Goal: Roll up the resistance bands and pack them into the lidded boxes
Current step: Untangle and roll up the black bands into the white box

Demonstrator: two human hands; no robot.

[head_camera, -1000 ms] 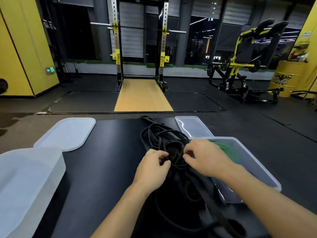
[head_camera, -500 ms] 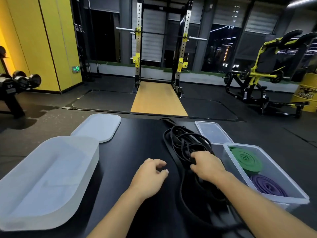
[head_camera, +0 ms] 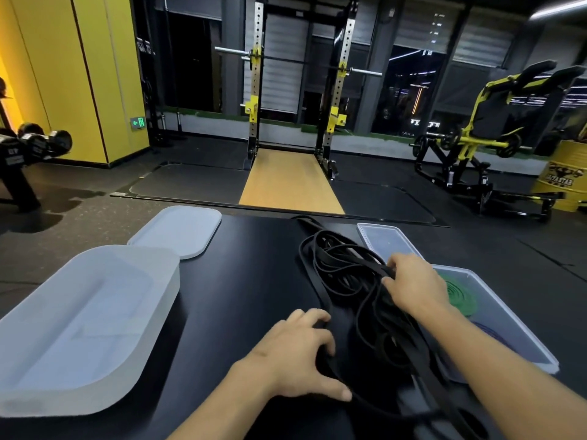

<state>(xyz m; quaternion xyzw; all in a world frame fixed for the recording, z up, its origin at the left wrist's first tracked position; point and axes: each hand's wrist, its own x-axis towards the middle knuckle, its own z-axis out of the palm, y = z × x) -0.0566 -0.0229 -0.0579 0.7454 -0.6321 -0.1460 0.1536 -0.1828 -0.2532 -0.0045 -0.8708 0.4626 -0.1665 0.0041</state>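
Both hands press on the black bands (head_camera: 355,281) piled mid-table: left hand (head_camera: 298,354) curled at the near edge, right hand (head_camera: 413,284) now pinching strands farther out. They moved apart, so sorting comes before rolling. 2 rolls sit in the right box (head_camera: 524,338).

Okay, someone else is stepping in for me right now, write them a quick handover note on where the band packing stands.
Left hand: resting on the near edge of the black band tangle, fingers curled on a strand; whether the grip is closed is unclear.
Right hand: on the tangle's right side, fingertips pinching a strand.
Clear box, right: holds a rolled green band and a purple band, mostly hidden by the arm. Its lid lies beyond it.
Frosted box, left: nothing in it, lid lies beyond it.
Done: two bands packed.
Left: untangle, roll and pack the black bands, then put on both lids.
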